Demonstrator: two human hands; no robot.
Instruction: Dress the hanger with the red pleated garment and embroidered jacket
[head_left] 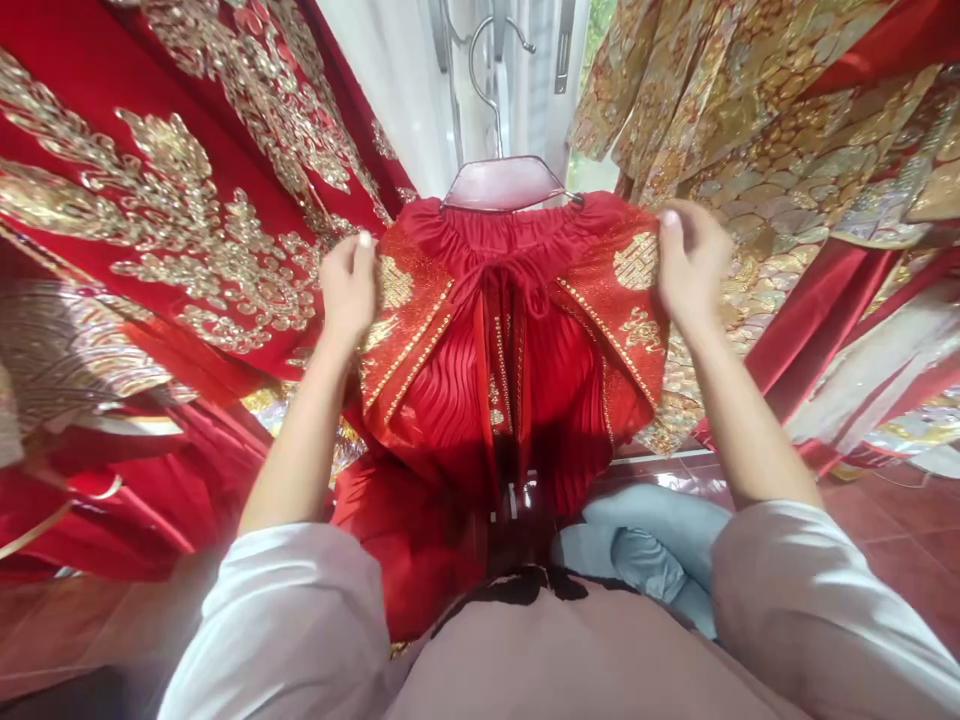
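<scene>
A red pleated skirt (450,385) with a gathered waist and a tied cord hangs in front of me from a metal hanger (495,180) with a pale, wide bar. Orange-red panels edged with gold beads and gold emblems spread out at both sides of it. My left hand (349,280) pinches the left panel's outer edge between thumb and fingers. On the opposite side my right hand (694,255) grips the right panel's edge, thumb on top. The lower part of the skirt falls into shadow.
Red garments with gold embroidery (172,180) hang close on the left. Gold patterned garments (720,130) crowd the right side. A white door frame (551,90) stands behind the hanger. Reddish floor tiles (900,540) show below at right.
</scene>
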